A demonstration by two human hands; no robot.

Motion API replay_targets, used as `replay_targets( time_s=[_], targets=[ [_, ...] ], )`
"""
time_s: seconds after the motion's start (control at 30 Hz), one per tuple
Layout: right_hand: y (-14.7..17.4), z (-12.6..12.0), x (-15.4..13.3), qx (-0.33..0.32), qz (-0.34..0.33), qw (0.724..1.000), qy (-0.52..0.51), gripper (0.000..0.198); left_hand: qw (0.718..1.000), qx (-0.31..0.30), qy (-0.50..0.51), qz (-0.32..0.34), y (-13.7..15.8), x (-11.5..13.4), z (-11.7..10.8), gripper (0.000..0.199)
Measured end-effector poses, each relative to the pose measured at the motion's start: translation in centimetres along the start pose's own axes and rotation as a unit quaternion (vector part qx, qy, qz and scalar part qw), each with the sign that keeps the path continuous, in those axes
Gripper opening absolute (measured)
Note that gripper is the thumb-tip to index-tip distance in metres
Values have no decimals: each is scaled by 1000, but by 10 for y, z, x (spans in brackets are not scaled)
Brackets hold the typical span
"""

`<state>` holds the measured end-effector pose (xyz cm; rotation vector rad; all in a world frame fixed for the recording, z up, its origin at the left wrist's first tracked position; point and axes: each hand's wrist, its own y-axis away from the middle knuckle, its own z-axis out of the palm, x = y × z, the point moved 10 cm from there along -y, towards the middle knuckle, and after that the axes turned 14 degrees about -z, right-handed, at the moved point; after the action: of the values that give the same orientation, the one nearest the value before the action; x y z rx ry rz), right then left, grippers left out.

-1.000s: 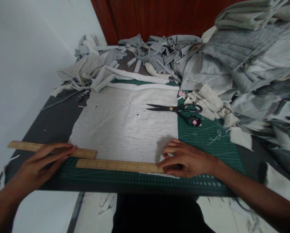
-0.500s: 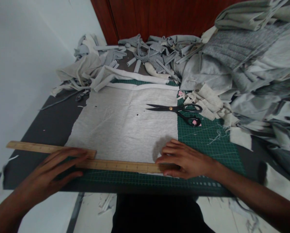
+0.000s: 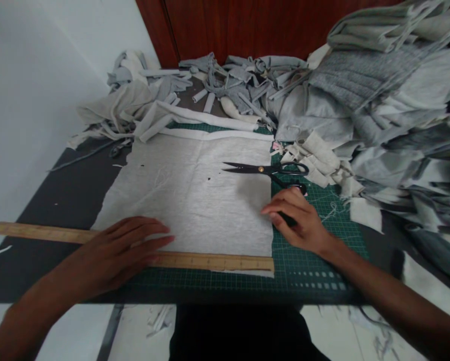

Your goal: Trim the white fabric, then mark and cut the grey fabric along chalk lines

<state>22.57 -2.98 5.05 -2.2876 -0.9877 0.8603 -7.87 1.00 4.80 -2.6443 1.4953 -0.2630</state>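
Note:
My left hand [image 3: 123,250] lies with fingers outstretched over two wooden rulers, hiding where they meet. One ruler [image 3: 40,231] runs off to the left across the dark table; the other ruler [image 3: 217,261] lies along the near edge of a light grey fabric piece [image 3: 179,200]. Above the fabric's right edge is my right hand [image 3: 298,218], fingers loosely curled and thumb apart from the palm, with nothing visible held. Black scissors [image 3: 260,169] rest just beyond it, blades on the fabric and handles over the green cutting mat [image 3: 318,255].
Grey fabric scraps [image 3: 240,77] line the back of the table. A tall heap of folded grey cloth [image 3: 360,75] stands at the right, with small beige offcuts [image 3: 320,155] before it. A white wall [image 3: 40,100] bounds the left side; a reddish wooden panel [image 3: 247,27] stands behind.
My right hand has left the ruler's right end and moved up and right, close to the scissors. My left hand has slid right and slightly forward over the rulers.

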Motion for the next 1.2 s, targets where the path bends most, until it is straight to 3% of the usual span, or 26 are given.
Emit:
replay_targets(
  time_s=[0.07,0.2,0.4,0.53,0.67,0.83,1.0,1.1,1.2],
  targets=[
    [2,-16,19,19,43,995,88,19,999,-3,-26,18,-23,-2,6,41],
    [11,-35,54,8,110,976,187,30,999,-7,-47,-3,-61,-30,15,40],
    [27,-25,87,-61,137,966,209,35,1000,17,-22,-4,-88,-55,18,35],
    [29,-19,92,-67,140,963,221,34,997,65,38,-26,-98,-58,11,36],
    [27,-19,93,-66,147,962,221,35,993,65,87,-39,-104,-55,8,32],
    [25,-18,97,-65,152,964,208,35,993,57,98,-41,-99,-54,7,34],
    [27,-18,98,-48,146,969,191,34,997,-3,21,-69,-80,-66,13,25],
    [24,-24,88,-22,132,973,191,33,990,-32,-3,-137,-55,-89,7,31],
    [18,-29,68,3,106,974,200,30,979,-58,9,-197,-11,-112,-2,37]
  ],
)
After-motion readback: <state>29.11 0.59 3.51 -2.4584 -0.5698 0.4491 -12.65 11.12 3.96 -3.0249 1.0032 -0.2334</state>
